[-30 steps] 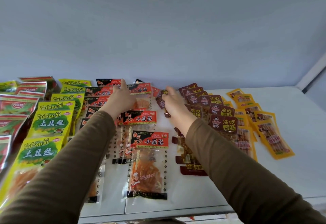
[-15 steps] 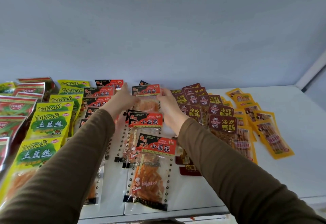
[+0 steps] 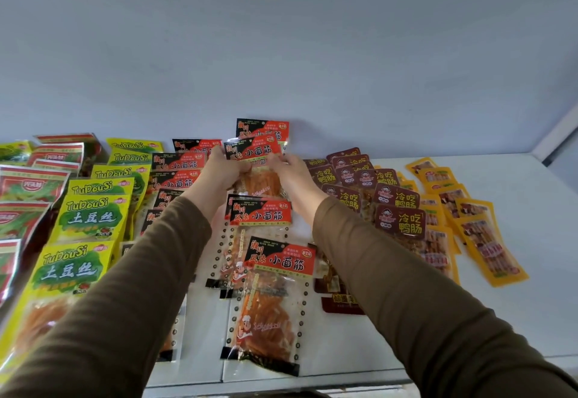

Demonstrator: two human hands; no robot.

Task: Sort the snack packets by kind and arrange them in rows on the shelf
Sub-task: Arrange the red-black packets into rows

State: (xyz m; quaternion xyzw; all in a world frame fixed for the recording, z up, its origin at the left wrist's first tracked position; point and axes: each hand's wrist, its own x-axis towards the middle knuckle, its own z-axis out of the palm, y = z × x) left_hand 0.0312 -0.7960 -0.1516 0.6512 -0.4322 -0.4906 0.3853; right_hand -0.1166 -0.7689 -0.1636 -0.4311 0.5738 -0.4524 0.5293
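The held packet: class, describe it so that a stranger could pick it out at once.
On the white shelf, find the middle column of red-and-black packets. At its far end, the held packet is the one pinched between the left hand and right hand.

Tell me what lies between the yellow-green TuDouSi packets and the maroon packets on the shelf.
In the head view, two rows of red-and-black packets lie there; left hand and right hand hold one red-and-black packet at the back.

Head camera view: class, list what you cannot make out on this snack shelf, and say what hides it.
- Dark red packet near the shelf front: the right sleeve hides most of it.
- Red-and-green packets: cut off by the left edge.
- Red-and-black packets held by both hands: their number is unclear, since they overlap.
- Yellow packets' print: too small.
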